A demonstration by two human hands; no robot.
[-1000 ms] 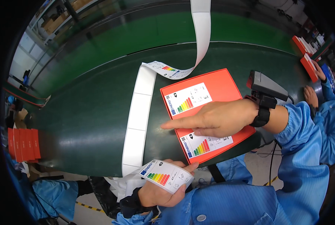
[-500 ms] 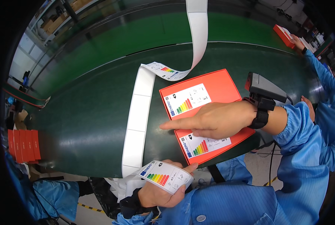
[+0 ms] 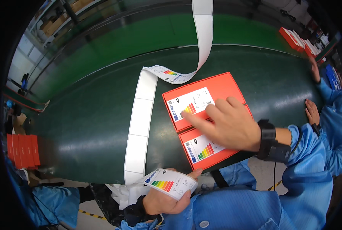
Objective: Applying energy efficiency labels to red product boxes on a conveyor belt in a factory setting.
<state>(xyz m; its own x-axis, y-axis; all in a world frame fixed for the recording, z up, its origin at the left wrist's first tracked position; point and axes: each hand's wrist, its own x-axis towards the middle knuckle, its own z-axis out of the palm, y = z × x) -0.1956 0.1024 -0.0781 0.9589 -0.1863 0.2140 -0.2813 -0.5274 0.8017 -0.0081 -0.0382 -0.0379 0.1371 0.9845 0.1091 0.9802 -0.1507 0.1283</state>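
Note:
Two red boxes lie side by side on the dark green work surface (image 3: pixel 83 138), the far box (image 3: pixel 227 85) and the near box (image 3: pixel 217 158). Each carries a white energy label with coloured bars, the far label (image 3: pixel 198 97) and the near label (image 3: pixel 201 148). My right hand (image 3: pixel 236 128) holds nothing; its index finger reaches onto the far label's lower part, the other fingers bent. At the near edge, my left hand (image 3: pixel 163 201) grips the label strip (image 3: pixel 138 122), with a printed label (image 3: pixel 171 183) curving over the fingers.
The strip twists across the surface and rises past the top of the view. Several red boxes (image 3: pixel 24 150) stand at the left, and more red boxes (image 3: pixel 293 40) at the far right. A co-worker's hand (image 3: pixel 312 112) rests on the surface at the right.
My right hand has drawn back and turned, its index finger moving from beyond the boxes' left edge onto the far label. The co-worker's hand at far right has left the red box.

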